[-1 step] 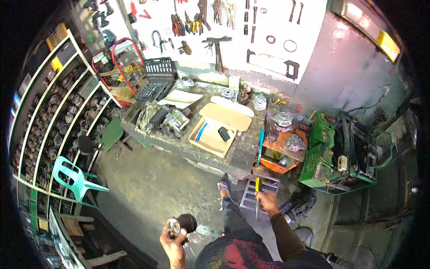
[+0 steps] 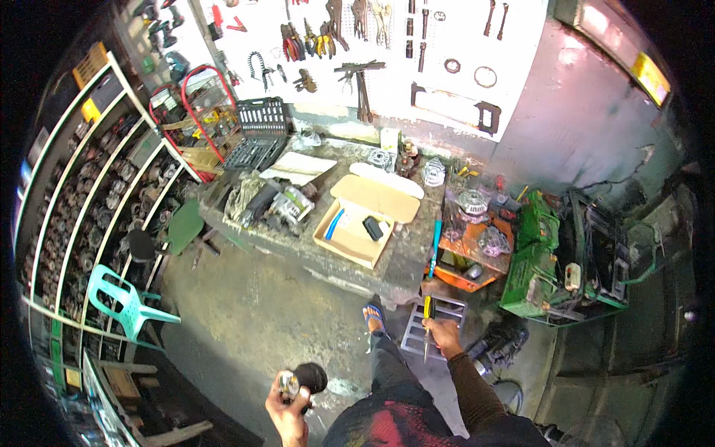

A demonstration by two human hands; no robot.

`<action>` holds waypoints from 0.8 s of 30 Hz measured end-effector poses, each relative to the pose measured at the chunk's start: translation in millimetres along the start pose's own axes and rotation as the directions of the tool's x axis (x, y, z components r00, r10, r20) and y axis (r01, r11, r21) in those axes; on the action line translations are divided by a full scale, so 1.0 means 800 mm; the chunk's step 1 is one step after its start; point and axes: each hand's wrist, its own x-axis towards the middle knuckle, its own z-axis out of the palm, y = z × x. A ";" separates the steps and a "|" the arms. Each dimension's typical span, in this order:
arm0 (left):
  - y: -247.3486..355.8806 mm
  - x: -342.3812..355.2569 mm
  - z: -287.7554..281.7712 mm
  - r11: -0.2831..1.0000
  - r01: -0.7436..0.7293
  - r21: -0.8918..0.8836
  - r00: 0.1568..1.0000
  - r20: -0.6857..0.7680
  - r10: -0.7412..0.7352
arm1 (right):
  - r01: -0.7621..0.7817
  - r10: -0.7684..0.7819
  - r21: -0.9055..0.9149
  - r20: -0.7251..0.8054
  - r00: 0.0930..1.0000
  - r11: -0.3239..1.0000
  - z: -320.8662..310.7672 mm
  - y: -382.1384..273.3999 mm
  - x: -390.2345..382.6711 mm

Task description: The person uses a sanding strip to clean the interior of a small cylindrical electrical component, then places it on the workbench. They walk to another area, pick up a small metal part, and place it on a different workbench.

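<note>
My left hand point(image 2: 287, 408) is closed around a round black part with a shiny metal end point(image 2: 308, 378), low in the view and off to the left of my leg. Its exact kind I cannot make out. On the right, my right hand point(image 2: 445, 337) grips a screwdriver with a yellow and black handle point(image 2: 428, 308), its metal shaft pointing back toward me. Beneath that hand lies a grey slatted frame point(image 2: 414, 325) on the floor. Neither hand touches the workbench point(image 2: 298, 249) ahead.
On the bench are an open cardboard box point(image 2: 345, 248) with a blue item and a black item inside, a power tool point(image 2: 290, 205) and a socket set case point(image 2: 261, 123). An orange cart point(image 2: 469, 279) and green crates point(image 2: 525, 276) stand right; a turquoise chair point(image 2: 126, 302) stands left.
</note>
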 end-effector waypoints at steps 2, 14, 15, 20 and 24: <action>0.013 0.044 0.026 0.998 0.044 0.050 0.999 0.022 -0.045 | -0.074 0.065 -0.176 -0.060 0.996 0.982 0.037 -0.010 0.100; 0.076 0.257 0.163 0.993 0.112 0.033 0.992 -0.055 -0.111 | -0.105 -0.020 -0.323 -0.361 0.932 0.940 0.191 -0.067 0.460; 0.081 0.268 0.169 0.991 0.121 0.056 0.991 -0.056 -0.118 | -0.121 -0.022 -0.345 -0.382 0.924 0.931 0.195 -0.079 0.468; 0.097 0.307 0.191 0.989 0.124 0.085 0.990 -0.072 -0.118 | 0.210 -0.304 -0.241 -0.477 0.824 0.947 0.192 -0.131 0.542; 0.104 0.322 0.193 0.983 0.124 0.132 0.989 -0.098 -0.112 | 0.028 -0.042 -0.072 -0.204 0.978 0.997 0.161 -0.157 0.585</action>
